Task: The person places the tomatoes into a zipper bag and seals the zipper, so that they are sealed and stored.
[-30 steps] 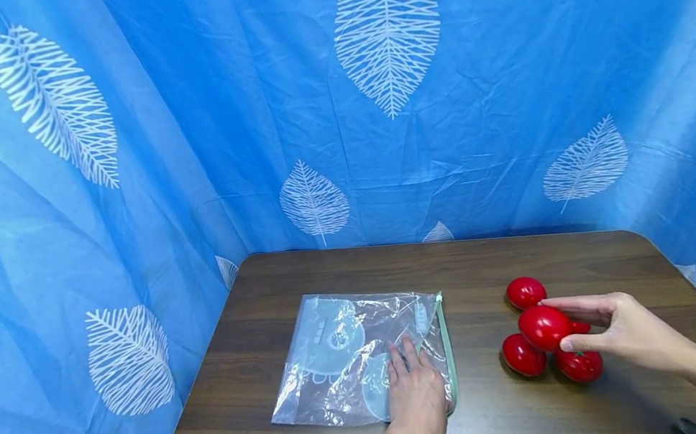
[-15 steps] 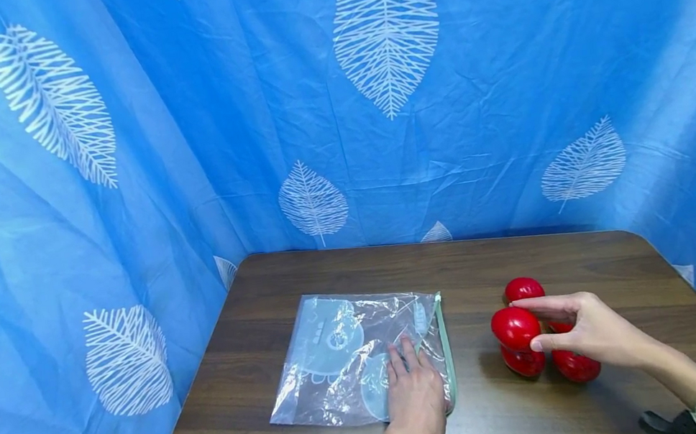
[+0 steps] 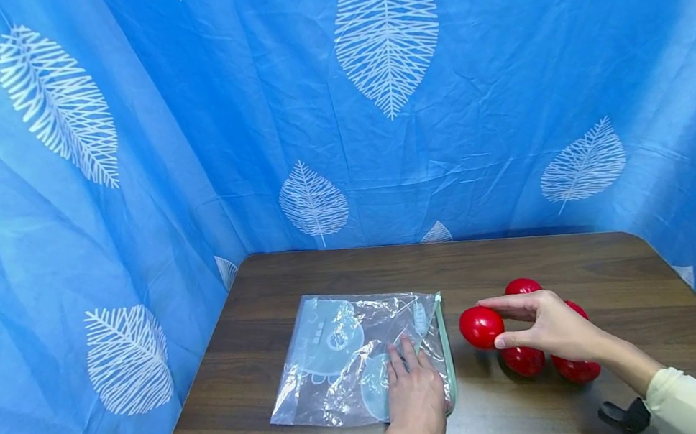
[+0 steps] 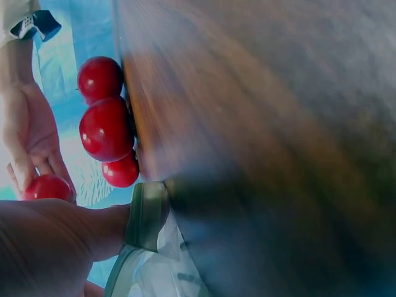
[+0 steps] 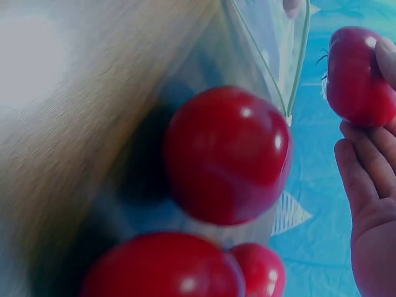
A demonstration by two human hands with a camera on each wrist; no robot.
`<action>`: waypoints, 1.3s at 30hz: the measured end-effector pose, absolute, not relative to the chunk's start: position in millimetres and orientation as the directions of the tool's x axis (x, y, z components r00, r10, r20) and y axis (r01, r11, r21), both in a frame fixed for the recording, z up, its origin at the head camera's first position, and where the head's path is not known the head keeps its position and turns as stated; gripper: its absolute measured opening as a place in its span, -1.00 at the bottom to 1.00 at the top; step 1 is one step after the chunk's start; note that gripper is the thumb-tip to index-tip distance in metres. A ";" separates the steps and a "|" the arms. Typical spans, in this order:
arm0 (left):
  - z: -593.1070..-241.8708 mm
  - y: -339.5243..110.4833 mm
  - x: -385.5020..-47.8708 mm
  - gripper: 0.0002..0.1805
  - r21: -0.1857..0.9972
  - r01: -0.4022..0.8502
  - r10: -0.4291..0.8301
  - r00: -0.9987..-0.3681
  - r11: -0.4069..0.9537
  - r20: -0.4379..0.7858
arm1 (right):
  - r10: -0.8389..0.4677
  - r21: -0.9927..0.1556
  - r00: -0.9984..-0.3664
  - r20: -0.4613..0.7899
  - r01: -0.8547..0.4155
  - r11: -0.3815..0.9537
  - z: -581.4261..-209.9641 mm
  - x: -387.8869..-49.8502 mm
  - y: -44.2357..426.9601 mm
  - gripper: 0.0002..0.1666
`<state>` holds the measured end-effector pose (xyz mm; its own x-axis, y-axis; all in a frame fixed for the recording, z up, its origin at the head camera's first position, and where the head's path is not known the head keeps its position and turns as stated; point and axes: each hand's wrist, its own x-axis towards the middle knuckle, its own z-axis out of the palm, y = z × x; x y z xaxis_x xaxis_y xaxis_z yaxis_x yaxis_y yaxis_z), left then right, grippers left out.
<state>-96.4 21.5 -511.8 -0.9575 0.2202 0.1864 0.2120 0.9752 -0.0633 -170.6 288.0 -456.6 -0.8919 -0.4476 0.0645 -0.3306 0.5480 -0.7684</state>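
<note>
My right hand point(image 3: 553, 328) holds a glossy red tomato point(image 3: 481, 328) between thumb and fingertips, just above the table to the right of the bag. Thin dark sepals show on this tomato point(image 5: 354, 77) in the right wrist view. A clear zip bag point(image 3: 336, 385) with pale green print and a green zip edge lies flat, its mouth facing right. Over its right part lies my left hand point(image 3: 413, 404), fingers extended on the film. In the left wrist view the thumb point(image 4: 111, 230) reaches under the green zip edge point(image 4: 147, 213), so the upper film is pinched at the mouth.
Several more tomatoes sit grouped on the table's right side, among them a rear one point(image 3: 522, 286), a front-left one point(image 3: 525, 363) and a front-right one point(image 3: 577, 368). A dark strap point(image 3: 625, 417) hangs at the right wrist. Blue leaf-patterned curtain point(image 3: 384, 191) surrounds the wooden table point(image 3: 354, 267).
My right hand has carried its tomato leftward, from above the other tomatoes to near the bag's mouth. The left hand and the bag stay where they were.
</note>
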 end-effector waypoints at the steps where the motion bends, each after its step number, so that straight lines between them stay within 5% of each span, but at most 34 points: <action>1: -511.9 21.5 -96.5 0.07 -0.061 0.209 0.217 -0.959 0.976 0.183 | -0.451 -0.768 -0.890 0.066 -0.334 0.547 -457.1 -172.0 285.4 -0.22; 11: -512.5 22.6 -98.2 -0.27 -0.063 0.205 0.213 -0.962 0.977 0.168 | -0.482 -0.788 -0.875 0.054 -0.334 0.517 -467.4 -184.5 261.9 -0.19; 39: -513.4 24.5 -97.0 -0.46 -0.086 0.209 0.220 -0.964 0.974 0.151 | -0.543 -0.721 -0.840 -0.016 -0.366 0.588 -498.6 -197.5 216.5 -0.23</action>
